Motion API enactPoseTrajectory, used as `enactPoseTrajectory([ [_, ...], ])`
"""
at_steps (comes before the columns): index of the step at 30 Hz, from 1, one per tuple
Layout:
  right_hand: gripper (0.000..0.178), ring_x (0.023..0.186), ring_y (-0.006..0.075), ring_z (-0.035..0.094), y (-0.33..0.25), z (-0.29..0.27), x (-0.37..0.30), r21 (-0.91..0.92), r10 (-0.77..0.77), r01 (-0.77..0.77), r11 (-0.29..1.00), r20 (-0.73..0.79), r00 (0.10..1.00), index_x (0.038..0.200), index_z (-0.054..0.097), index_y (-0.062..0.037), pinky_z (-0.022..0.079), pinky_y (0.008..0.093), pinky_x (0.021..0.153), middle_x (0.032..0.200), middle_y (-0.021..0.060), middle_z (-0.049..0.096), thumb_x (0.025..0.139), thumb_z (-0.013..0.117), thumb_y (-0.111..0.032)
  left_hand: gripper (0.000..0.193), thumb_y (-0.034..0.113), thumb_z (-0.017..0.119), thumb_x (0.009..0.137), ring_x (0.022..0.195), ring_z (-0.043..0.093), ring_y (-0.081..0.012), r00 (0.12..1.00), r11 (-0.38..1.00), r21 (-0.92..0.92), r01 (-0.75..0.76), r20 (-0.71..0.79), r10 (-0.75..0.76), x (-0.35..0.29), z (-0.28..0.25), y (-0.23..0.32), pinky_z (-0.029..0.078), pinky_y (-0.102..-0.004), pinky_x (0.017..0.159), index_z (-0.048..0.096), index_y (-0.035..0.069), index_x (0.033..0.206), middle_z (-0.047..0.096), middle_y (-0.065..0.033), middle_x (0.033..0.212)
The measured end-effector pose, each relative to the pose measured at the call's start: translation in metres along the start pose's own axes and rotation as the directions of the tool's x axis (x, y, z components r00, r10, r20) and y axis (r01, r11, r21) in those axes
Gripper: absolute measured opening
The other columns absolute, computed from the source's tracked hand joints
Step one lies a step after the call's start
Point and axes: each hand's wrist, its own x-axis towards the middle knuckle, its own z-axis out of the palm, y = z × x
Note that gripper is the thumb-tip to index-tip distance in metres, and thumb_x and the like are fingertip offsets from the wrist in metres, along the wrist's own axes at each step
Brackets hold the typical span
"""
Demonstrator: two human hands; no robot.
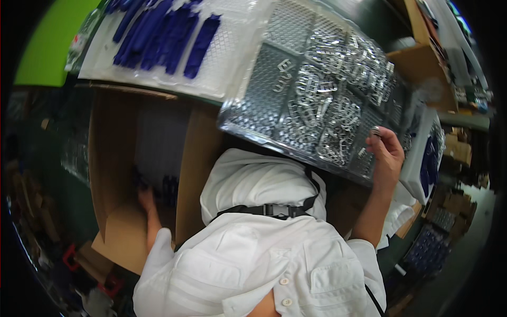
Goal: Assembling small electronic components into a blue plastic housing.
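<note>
My right hand (388, 150) is raised at the right edge of a clear, compartmented plastic tray (253, 103). Its thumb and fingers are closed in a pinch on a small metal clip (375, 132). Loose shiny metal clips (311, 103) lie heaped in several of the tray's compartments. On my left, my left hand (146, 196) reaches down into an open cardboard box (113, 158). A dark blue piece (138, 177) is at its fingertips, but shadow and blur hide whether the fingers grip it. More dark blue pieces (170, 190) stand inside the box beside that hand.
Long dark blue strips (202, 46) lie on a white textured tray (232, 58) at the far left of the table. A white container (417, 164) with blue pieces stands beyond my right hand. Cardboard boxes (422, 68) stand at the far right.
</note>
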Motion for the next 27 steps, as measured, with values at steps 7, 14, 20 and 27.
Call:
enactPoseTrajectory([
  [7,0.022,0.088,0.0119,0.071,-0.014,0.005,-0.02,0.084,-0.067,0.068,0.994,-0.02,0.998,0.12,0.073,0.0019,0.054,0.0228,0.072,0.104,0.0063,0.074,0.099,0.071,-0.002,0.028,0.023,0.063,0.105,0.076,0.065,-0.0175,0.994,0.525,-0.847,-0.084,-0.032,0.108,-0.081,-0.092,0.244,0.055,-0.03,0.072,0.061,0.001,0.122,0.065,-0.0089,0.101],
  [14,0.019,0.084,0.0132,0.071,-0.008,-0.014,-0.024,0.206,-0.037,0.043,0.978,-0.033,0.999,0.116,0.073,0.0031,0.059,0.0261,0.072,0.107,0.009,0.073,0.098,0.068,0.004,0.043,0.03,0.069,0.104,0.066,0.059,-0.0114,0.548,0.193,-0.965,0.179,0.261,0.795,-0.184,-0.119,0.471,0.049,-0.0249,0.059,0.054,0.002,0.133,0.064,-0.0102,0.093],
  [20,0.023,0.092,0.0123,0.065,-0.042,-0.026,-0.052,0.145,-0.408,0.421,0.895,-0.111,0.906,0.111,0.075,0.0062,0.053,0.0231,0.076,0.112,0.0122,0.067,0.091,0.066,0.016,0.044,0.011,0.069,0.104,0.083,0.06,-0.0048,-0.076,0.577,-0.81,0.1,0.572,0.817,-0.273,-0.084,0.581,0.05,-0.0223,0.071,0.055,0.004,0.145,0.066,-0.0006,0.102],
  [27,0.027,0.09,0.0212,0.069,-0.085,-0.011,-0.075,-0.319,-0.561,0.539,0.779,0.027,0.827,0.1,0.074,-0.001,0.055,0.0289,0.077,0.109,0.0136,0.069,0.079,0.078,0.015,0.038,0.011,0.067,0.105,0.077,0.062,-0.004,-0.274,0.672,-0.736,0.079,0.633,0.725,-0.326,-0.08,0.609,0.05,-0.0215,0.066,0.056,0.005,0.141,0.067,0.0005,0.096],
])
